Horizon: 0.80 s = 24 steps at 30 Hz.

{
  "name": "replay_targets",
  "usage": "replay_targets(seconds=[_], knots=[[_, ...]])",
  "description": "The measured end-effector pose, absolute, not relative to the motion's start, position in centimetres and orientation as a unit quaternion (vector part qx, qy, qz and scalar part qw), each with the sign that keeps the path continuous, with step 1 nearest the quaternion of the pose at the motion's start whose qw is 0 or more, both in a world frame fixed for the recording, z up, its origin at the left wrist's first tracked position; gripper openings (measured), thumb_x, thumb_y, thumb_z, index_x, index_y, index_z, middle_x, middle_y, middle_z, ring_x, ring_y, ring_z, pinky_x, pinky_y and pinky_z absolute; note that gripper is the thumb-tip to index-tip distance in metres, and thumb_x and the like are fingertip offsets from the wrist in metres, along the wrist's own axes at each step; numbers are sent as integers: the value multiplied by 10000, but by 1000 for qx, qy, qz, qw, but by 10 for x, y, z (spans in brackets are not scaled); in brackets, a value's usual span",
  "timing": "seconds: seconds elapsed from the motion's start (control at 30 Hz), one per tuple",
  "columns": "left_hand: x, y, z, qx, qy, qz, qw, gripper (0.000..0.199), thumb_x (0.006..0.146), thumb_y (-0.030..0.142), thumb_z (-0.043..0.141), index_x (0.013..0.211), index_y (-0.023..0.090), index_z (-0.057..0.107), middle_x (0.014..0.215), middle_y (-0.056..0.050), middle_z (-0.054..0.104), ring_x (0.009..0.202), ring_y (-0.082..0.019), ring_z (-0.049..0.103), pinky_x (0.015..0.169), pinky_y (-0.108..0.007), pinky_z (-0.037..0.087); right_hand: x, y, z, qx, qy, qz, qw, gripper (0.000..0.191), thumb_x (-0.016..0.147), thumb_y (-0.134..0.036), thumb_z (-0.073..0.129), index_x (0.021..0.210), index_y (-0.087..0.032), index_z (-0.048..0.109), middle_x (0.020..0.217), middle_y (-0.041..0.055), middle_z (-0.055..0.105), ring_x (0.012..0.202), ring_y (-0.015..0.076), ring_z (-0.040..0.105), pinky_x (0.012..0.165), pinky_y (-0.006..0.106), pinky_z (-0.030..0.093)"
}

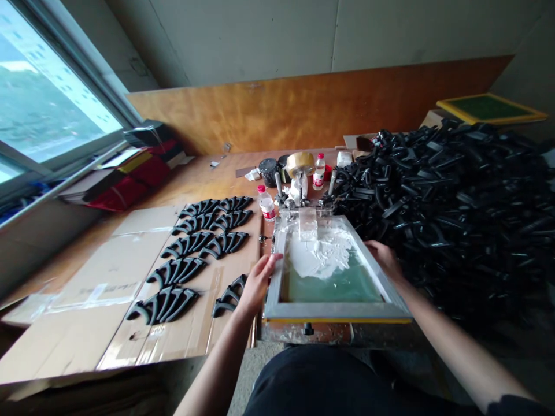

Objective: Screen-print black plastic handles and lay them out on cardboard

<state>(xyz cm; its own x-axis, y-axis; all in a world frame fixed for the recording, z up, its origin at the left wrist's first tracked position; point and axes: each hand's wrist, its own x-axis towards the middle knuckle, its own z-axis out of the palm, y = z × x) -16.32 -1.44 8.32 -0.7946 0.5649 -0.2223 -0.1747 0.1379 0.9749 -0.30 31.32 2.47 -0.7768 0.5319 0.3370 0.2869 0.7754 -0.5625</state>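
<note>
Left hand (259, 280) and right hand (385, 258) grasp opposite sides of the screen frame (338, 311), located between the cardboard (108, 271) and the black heap (459, 225); level, even handling is advised, keeping the white paste (318, 257) from running.

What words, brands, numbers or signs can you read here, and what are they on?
None reads clearly.
Left bottle: red and white label, too small and blurred to read.
Right bottle: red and white label, likewise unreadable.
Cardboard: faint print near the tape and small marks toward the front edge, too blurred to read.
Screen frame: I can make out no lettering.
</note>
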Motion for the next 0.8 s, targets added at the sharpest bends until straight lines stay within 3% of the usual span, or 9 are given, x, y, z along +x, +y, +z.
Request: replay_targets(seconds=[0.1, 0.2, 0.27, 0.37, 0.43, 0.53, 0.67, 0.8], knots=[[-152, -22, 32, 133, 735, 594, 300, 655, 826, 535, 583, 1379, 200, 481, 661, 51, 506, 527, -78, 398, 514, -194, 304, -35, 319, 48, -217, -906, 222, 287, 338, 887, -332, 520, 1145, -160, 656, 1191, 154, 647, 1002, 278, 644, 846, 451, 545], [-150, -18, -7, 131, 778, 555, 263, 731, 824, 502, 571, 1461, 210, 363, 631, 69, 470, 520, -84, 396, 523, -200, 306, -82, 286, 67, -109, -945, 146, 273, 568, 786, -304, 690, 1305, -127, 541, 1482, 175, 394, 1290, 322, 437, 1040, 467, 420], [-150, -15, -21, 136, 799, 531, 249, 711, 824, 492, 558, 1451, 210, 378, 654, 56, 503, 555, -101, 450, 551, -213, 342, -109, 262, 73, -61, -969, 109, 215, 560, 747, -269, 740, 1256, -123, 559, 1429, 172, 457, 1270, 325, 441, 1025, 450, 420], [-153, -14, -29, 148, 815, 503, 246, 655, 836, 483, 528, 1421, 208, 420, 702, 34, 542, 618, -129, 513, 594, -232, 375, -130, 240, 69, -51, -989, 98, 101, 310, 779, -247, 714, 1060, -156, 623, 1091, 117, 664, 1032, 271, 587, 866, 369, 481], [-153, -16, -30, 150, 821, 492, 248, 634, 848, 487, 510, 1411, 206, 431, 729, 25, 549, 646, -139, 529, 615, -238, 382, -129, 232, 61, -44, -993, 95, 53, 178, 816, -240, 669, 976, -176, 627, 942, 81, 683, 915, 241, 615, 795, 329, 476], [-153, -17, -29, 144, 818, 497, 252, 630, 852, 497, 511, 1405, 205, 442, 747, 22, 546, 658, -139, 532, 631, -237, 392, -108, 221, 51, 22, -996, 72, 49, 58, 846, -165, 583, 894, -172, 615, 907, 80, 671, 900, 235, 601, 772, 315, 454], [-151, -16, -25, 135, 813, 508, 250, 625, 839, 496, 531, 1386, 200, 468, 734, 21, 546, 648, -139, 528, 632, -240, 416, -64, 212, 52, 168, -983, 57, 38, 176, 809, -39, 487, 860, -160, 604, 860, 89, 641, 860, 227, 577, 739, 322, 434], [-151, -16, -24, 138, 812, 510, 250, 620, 847, 504, 519, 1382, 192, 472, 719, 21, 543, 641, -143, 529, 626, -249, 427, -50, 220, 64, 241, -966, 92, 10, 172, 766, -46, 517, 818, -183, 607, 814, 59, 634, 822, 203, 566, 702, 299, 416]])
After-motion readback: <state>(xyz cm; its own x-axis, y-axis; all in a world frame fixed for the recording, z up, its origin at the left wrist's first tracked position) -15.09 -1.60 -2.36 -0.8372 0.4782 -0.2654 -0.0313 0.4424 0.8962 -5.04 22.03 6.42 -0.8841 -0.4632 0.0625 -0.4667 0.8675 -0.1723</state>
